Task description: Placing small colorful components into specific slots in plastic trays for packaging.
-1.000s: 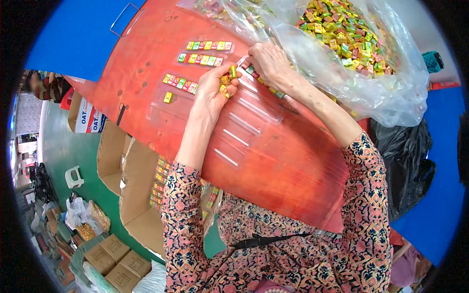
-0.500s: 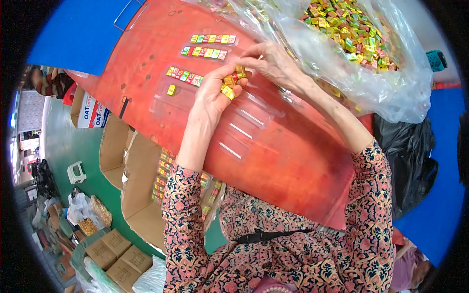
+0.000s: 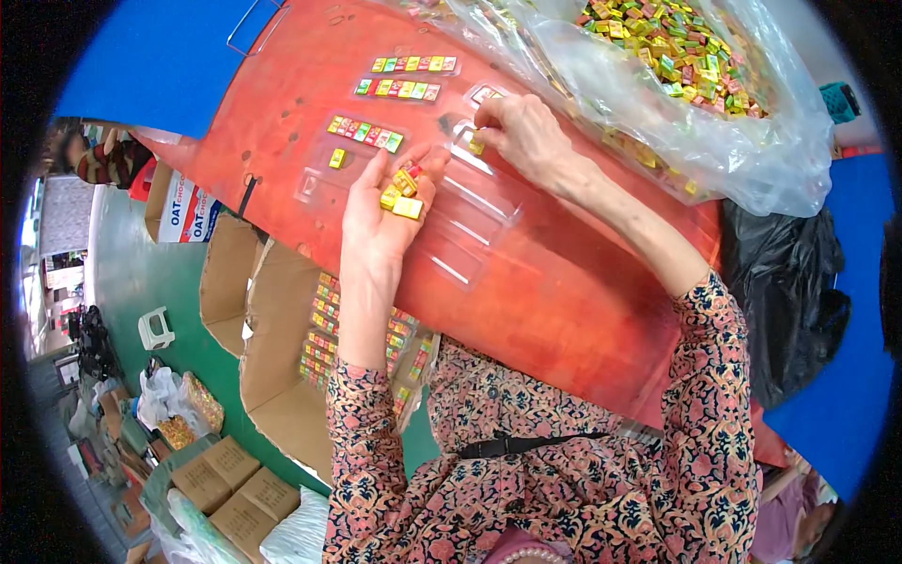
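Observation:
My left hand (image 3: pixel 381 211) is turned palm up and cupped, and several small wrapped blocks (image 3: pixel 402 195), mostly yellow with one red, rest in it. To its right, my right hand (image 3: pixel 526 136) pinches a small yellow block (image 3: pixel 475 143) at the upper end of a clear plastic tray (image 3: pixel 474 219). The tray's long slots run beneath and beside my hands. Filled rows of coloured blocks (image 3: pixel 365 133) lie beyond my left hand, in clear trays. One lone yellow block (image 3: pixel 336 159) sits in a clear slot to the left of it.
A big clear bag (image 3: pixel 752 179) of loose coloured blocks stands at the back right of the red table (image 3: pixel 573 320). Black plastic (image 3: pixel 775 310) hangs beside it. Below the table's left edge, an open cardboard box (image 3: pixel 282 367) holds filled trays (image 3: pixel 324 324). A white stool (image 3: pixel 156 329) stands on the green floor.
My hands have moved apart. The left has come down and opened into a cup, showing its blocks. My right hand has moved to the tray's upper end with a yellow block.

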A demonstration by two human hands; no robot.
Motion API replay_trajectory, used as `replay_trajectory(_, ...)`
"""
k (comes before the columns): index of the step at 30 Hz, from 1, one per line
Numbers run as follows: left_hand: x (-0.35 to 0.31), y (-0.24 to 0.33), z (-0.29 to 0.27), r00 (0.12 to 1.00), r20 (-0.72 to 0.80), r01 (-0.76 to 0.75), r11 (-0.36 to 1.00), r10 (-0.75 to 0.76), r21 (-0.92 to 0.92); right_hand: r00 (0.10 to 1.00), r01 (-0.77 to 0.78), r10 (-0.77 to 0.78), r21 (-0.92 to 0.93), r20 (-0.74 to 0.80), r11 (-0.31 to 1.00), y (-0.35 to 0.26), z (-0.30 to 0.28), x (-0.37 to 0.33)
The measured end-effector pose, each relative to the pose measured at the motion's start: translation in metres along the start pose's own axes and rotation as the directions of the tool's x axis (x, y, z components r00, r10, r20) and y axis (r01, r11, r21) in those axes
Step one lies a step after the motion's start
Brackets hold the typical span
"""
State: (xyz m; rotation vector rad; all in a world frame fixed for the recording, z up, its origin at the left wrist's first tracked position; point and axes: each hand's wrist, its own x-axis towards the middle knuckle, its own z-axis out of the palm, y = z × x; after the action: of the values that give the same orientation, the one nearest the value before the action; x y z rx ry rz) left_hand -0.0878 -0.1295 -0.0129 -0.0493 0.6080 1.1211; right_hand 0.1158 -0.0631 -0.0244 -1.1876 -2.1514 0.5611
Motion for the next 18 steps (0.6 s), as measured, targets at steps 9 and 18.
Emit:
replay_trajectory(9,-0.022,-0.017,0.000,0.987,0.125,-0.067,0.968,0.099,-0.243,0.998,0.065,-0.067,-0.088,-0.021,0.994,-0.018,0.015,-0.010)
replay_trajectory(18,-0.018,-0.024,-0.004,0.968,0.246,0.003,0.974,0.055,-0.227,0.998,0.016,-0.017,-0.023,-0.058,1.000,-0.009,0.010,-0.013)
